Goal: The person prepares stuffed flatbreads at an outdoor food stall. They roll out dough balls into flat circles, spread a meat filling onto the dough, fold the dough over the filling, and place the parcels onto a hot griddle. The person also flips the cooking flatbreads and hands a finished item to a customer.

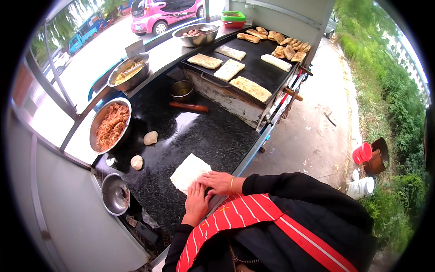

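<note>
One bowl (pixel 100 114) of mince (pixel 111 128), dough (pixel 188 170) apart

A roadside food stall (pixel 68 195): flatbreads (pixel 251 88) on a far griddle (pixel 256 75), a bowl (pixel 123 101) of reddish filling (pixel 111 128) left, a pink car (pixel 148 16) outside.

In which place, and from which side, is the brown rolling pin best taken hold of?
Probably at its middle, from above and the person's side. The rolling pin is a slim round bar lying flat, so its middle should balance; the metal pot stands just behind its left end.
</note>
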Available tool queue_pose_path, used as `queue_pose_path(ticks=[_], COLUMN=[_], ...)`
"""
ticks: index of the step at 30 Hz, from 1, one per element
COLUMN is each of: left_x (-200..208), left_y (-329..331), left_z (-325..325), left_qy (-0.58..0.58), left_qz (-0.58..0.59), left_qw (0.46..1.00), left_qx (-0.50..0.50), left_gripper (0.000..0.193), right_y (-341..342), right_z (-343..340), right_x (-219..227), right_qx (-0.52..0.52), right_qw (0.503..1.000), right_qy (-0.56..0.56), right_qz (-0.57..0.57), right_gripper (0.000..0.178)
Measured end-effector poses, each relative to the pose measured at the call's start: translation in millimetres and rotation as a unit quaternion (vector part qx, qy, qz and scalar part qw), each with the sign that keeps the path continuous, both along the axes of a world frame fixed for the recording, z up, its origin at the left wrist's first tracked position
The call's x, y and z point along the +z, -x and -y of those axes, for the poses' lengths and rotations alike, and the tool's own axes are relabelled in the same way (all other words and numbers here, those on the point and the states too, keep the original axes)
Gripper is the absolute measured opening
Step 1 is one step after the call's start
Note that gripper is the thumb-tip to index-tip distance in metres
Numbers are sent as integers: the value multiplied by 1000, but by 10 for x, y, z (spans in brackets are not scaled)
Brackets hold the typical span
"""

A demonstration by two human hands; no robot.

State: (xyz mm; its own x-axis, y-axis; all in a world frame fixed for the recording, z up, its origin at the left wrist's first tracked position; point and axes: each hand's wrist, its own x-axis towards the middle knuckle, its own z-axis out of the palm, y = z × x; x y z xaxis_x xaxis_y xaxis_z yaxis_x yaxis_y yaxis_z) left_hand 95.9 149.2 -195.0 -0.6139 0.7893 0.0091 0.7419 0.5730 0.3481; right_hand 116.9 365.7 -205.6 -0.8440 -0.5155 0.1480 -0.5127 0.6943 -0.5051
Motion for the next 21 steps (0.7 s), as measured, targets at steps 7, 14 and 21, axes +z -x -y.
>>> queue_pose_path(ticks=[7,14,21], left_x=[-21,258,38], left_y=[-5,-88,154], left_z=[191,322,156], left_qy=[-13,-54,-107], left_qz=[-45,12,-35], left_qw=[999,989,979], left_qx=[1,134,171], left_gripper=[59,30,16], right_y=[186,271,562], right_z=[-49,-479,-411], right_x=[163,229,-82], right_qx=[-34,-86,7], right_qw=[996,994,995], right_qy=[-62,65,94], right_qz=[54,3,18], right_gripper=[41,27,13])
